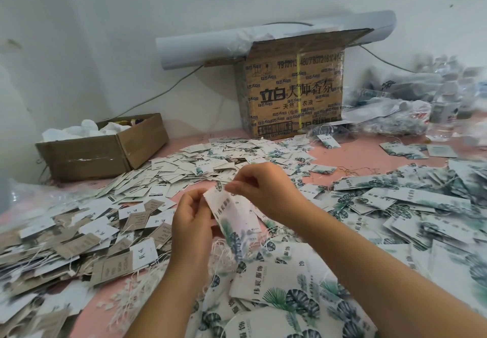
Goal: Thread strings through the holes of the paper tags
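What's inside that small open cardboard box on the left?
The small box holds crumpled white material, paper or plastic I cannot tell, plus a few coloured bits near the back. Anything deeper is hidden by that stuffing and the box walls.

Left hand (pixel 191 212) and right hand (pixel 259 187), both bare. Behind the fingers, each wrist continues into a bare limb: left forearm (pixel 168 285), right forearm (pixel 355 258), skin exposed down to the frame's lower edge. Fingers are short and rounded. A short nail shows at one right fingertip, slightly blurred.
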{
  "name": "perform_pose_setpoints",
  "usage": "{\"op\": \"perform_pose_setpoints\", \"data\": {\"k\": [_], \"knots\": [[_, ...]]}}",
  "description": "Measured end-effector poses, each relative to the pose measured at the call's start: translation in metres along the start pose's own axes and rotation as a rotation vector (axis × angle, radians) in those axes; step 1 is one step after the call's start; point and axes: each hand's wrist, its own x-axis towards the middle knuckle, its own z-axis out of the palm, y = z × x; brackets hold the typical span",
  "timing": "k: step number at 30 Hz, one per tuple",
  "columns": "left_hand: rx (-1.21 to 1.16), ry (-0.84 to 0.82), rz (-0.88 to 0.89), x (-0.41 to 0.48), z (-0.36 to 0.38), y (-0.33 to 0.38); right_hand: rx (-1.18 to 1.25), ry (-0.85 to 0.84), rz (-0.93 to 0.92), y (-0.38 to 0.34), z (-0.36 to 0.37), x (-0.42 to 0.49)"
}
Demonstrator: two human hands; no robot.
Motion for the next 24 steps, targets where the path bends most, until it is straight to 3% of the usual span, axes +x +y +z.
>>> {"op": "perform_pose_setpoints", "data": {"k": [6,16,24], "knots": [[-0.238,0.092,-0.124,0.008,-0.006,0.007,0.134,-0.054,0.171,0.017,-0.017,0.006],[-0.652,0.09,-0.253,0.011,-0.013,0.013,0.198,-0.058,0.357,0.04,-0.032,0.009],[-0.636,0.102,-0.263,0.011,-0.014,0.012,0.297,-0.049,0.324,0.043,-0.041,0.008]]}}
